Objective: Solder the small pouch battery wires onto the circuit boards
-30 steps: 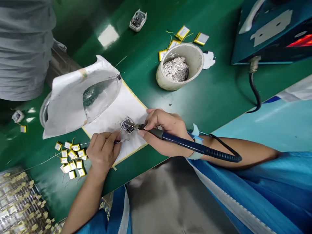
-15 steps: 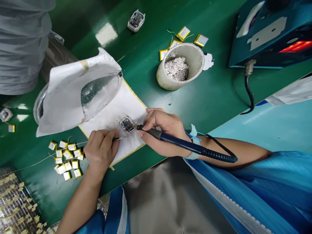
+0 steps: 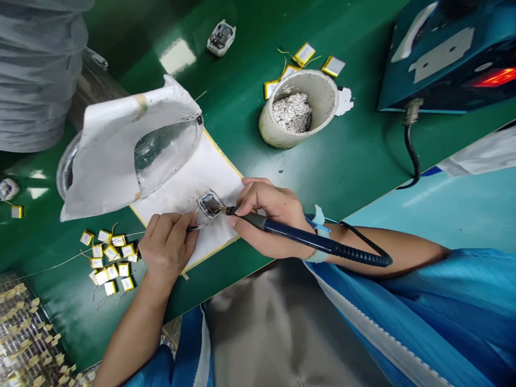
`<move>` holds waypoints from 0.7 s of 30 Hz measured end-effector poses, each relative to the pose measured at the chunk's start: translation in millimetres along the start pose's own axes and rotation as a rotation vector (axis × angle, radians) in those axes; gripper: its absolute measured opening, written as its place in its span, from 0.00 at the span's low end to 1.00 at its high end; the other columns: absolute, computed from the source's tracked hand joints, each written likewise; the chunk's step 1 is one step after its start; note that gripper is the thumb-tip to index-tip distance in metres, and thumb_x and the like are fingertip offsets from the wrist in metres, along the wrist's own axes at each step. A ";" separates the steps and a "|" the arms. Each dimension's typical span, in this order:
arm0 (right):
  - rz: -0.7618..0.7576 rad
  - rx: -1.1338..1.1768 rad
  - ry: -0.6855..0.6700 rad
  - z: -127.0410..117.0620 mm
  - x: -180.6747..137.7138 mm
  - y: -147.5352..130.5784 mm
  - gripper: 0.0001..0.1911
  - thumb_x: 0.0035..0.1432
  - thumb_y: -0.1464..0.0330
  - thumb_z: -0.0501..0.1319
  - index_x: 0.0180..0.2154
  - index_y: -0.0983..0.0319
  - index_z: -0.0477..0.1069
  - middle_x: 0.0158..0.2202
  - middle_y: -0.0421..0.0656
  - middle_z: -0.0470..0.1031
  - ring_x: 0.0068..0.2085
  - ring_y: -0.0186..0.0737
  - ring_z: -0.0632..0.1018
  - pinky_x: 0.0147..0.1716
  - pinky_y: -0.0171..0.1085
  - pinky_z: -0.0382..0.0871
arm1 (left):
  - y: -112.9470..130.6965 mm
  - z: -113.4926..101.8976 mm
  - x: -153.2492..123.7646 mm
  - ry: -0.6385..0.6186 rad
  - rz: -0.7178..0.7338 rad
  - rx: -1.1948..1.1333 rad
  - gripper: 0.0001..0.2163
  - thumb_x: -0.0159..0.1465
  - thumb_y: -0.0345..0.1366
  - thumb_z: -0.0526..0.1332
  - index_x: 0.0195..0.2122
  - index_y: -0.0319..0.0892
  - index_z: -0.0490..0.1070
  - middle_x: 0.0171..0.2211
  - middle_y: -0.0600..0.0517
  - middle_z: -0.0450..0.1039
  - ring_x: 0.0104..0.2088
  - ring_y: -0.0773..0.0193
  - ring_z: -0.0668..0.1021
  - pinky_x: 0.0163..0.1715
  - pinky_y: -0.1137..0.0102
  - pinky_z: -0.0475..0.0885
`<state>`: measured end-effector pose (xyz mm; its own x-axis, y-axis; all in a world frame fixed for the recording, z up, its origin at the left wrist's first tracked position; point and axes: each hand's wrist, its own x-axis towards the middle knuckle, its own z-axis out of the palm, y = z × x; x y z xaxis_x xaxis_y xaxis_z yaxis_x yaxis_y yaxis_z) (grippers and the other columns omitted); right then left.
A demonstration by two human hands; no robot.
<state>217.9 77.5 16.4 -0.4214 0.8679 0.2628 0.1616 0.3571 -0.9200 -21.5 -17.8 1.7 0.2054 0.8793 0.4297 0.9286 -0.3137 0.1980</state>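
My right hand (image 3: 270, 217) is closed around a soldering iron (image 3: 298, 235), whose tip reaches into a small open device housing (image 3: 210, 205) with a circuit board inside. The housing lies on a white sheet (image 3: 217, 161) edged with yellow tape. Just left of it, my left hand (image 3: 167, 242) is closed on thin solder wire (image 3: 64, 262), which trails off to the left. A slim dark tool with a thin metal end, perhaps tweezers (image 3: 195, 228), also sticks out from under the left fingers. Its far part is hidden by the hand.
Several yellow-edged battery cells (image 3: 110, 252) lie left of my left hand. A hood (image 3: 116, 145) on a grey duct (image 3: 36, 75) overhangs the sheet. Beyond stand a cup of metal shavings (image 3: 278, 134), another housing (image 3: 221, 38) and a soldering station (image 3: 439, 70). Stacked trays (image 3: 28, 333) stand lower left.
Both hands hold nearly the same pose, with the iron tip still in the housing. The view has shifted very slightly.
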 end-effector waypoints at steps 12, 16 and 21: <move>0.012 0.044 0.114 -5.0 -11.0 2.1 0.10 0.64 0.65 0.72 0.36 0.52 0.71 0.33 0.39 0.81 0.36 0.47 0.84 0.51 0.55 0.84 | 36.3 -30.3 -4.8 -0.109 -0.071 -0.053 0.05 0.73 0.31 0.66 0.49 0.44 0.79 0.35 0.49 0.79 0.36 0.61 0.81 0.39 0.66 0.75; -0.075 0.062 0.192 0.5 -14.9 11.5 0.12 0.61 0.68 0.75 0.36 0.52 0.73 0.32 0.39 0.80 0.39 0.49 0.86 0.59 0.59 0.82 | 40.4 -58.8 -31.0 -0.195 -0.239 -0.134 0.06 0.76 0.35 0.64 0.51 0.44 0.79 0.41 0.48 0.81 0.40 0.63 0.84 0.40 0.69 0.78; -0.104 0.021 0.208 4.1 -13.7 14.4 0.11 0.63 0.67 0.74 0.36 0.52 0.73 0.31 0.40 0.80 0.37 0.49 0.85 0.61 0.58 0.82 | -31.3 -87.1 -71.7 0.000 -0.631 0.348 0.14 0.76 0.44 0.66 0.55 0.42 0.80 0.45 0.43 0.80 0.45 0.56 0.82 0.44 0.64 0.77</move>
<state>222.4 69.4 -1.6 -0.2420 0.8798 0.4090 0.1071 0.4432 -0.8900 -92.3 -102.3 41.4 -0.4031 0.8551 0.3259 0.9147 0.3870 0.1162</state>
